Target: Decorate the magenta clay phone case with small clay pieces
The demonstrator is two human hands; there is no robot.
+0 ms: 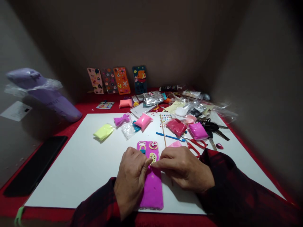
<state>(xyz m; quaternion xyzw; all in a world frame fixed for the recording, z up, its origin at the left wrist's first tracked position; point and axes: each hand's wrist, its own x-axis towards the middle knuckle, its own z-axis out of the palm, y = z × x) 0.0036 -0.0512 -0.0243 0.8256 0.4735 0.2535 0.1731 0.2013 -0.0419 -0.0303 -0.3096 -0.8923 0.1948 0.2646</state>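
A phone case [151,189] covered in magenta clay lies on a white board in front of me. Its upper part carries yellow-and-white outlined clay shapes, one of them a rounded yellow-dotted piece [153,157]. My left hand [133,173] rests over the case's left side, fingers curled and thumb pointing at that piece. From the right, my right hand [183,167] brings pinched fingertips to its lower edge, nearly meeting the left thumb. What sits between the fingertips is hidden. A thin wooden stick [163,127] runs behind my right hand; I cannot tell whether it is held.
Clay packets, including a yellow one [104,131] and a red one [176,126], lie beyond the case. Red-handled scissors [194,149], a blue pen-like tool [169,136] and keys [213,132] are to the right. Several decorated cases [121,80] lean against the wall.
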